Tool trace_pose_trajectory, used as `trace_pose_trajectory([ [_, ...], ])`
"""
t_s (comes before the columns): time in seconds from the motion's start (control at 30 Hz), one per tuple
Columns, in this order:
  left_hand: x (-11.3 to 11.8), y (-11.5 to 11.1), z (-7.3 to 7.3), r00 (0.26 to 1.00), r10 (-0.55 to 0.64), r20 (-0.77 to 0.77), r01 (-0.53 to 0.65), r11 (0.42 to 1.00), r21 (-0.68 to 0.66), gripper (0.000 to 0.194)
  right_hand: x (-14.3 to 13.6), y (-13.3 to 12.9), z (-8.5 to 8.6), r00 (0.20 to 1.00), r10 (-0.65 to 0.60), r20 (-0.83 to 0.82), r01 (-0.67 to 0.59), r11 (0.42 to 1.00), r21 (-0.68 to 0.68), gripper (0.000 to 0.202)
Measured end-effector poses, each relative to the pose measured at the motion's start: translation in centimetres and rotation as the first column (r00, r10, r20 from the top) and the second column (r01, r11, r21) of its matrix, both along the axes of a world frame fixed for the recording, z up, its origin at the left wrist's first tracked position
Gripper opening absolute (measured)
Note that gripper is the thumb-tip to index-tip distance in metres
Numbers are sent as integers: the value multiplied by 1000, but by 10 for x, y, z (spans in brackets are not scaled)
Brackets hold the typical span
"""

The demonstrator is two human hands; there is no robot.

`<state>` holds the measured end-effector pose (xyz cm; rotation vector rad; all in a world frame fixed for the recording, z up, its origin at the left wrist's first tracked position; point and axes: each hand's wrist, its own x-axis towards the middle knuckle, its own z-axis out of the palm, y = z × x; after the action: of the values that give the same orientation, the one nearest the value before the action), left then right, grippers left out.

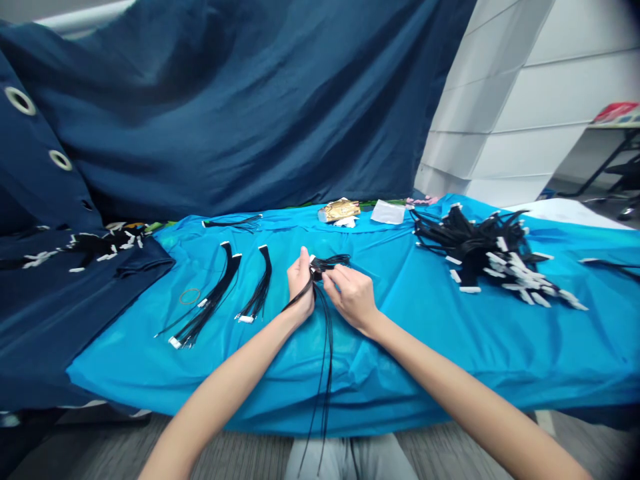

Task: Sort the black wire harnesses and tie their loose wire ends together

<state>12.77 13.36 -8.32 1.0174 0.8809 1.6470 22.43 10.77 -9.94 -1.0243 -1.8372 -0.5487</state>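
My left hand [300,283] and my right hand [351,293] meet over the middle of the bright blue table cover [425,333], both gripping one bundle of thin black wires [326,347]. The bundle's upper end with white connectors sits between my fingers, and its long strands hang down over the table's front edge toward my lap. Left of my hands lie two finished black wire bundles [213,300] [259,290], stretched flat with white connectors at their ends.
A big loose heap of black wires with white connectors [493,257] lies at the right. A rubber band [190,296] rests at the left. A gold packet [339,210] and clear bag [388,212] sit at the back. Dark blue cloth [225,100] hangs behind.
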Motion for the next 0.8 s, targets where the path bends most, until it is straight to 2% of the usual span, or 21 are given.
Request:
trace_pose_trajectory([
  [0.27, 1, 2, -2, 1000, 3, -16, -2, 1000, 12, 45, -1, 0, -1, 993, 59, -104, -72, 988, -134, 33],
  [0.57, 1, 2, -2, 1000, 9, -6, -9, 1000, 26, 50, -1, 0, -1, 981, 92, -171, -122, 977, -177, 34],
  [0.8, 1, 3, -5, 999, 35, -41, -34, 999, 27, 51, -3, 0, -3, 940, 141, -310, -234, 929, -288, 35],
])
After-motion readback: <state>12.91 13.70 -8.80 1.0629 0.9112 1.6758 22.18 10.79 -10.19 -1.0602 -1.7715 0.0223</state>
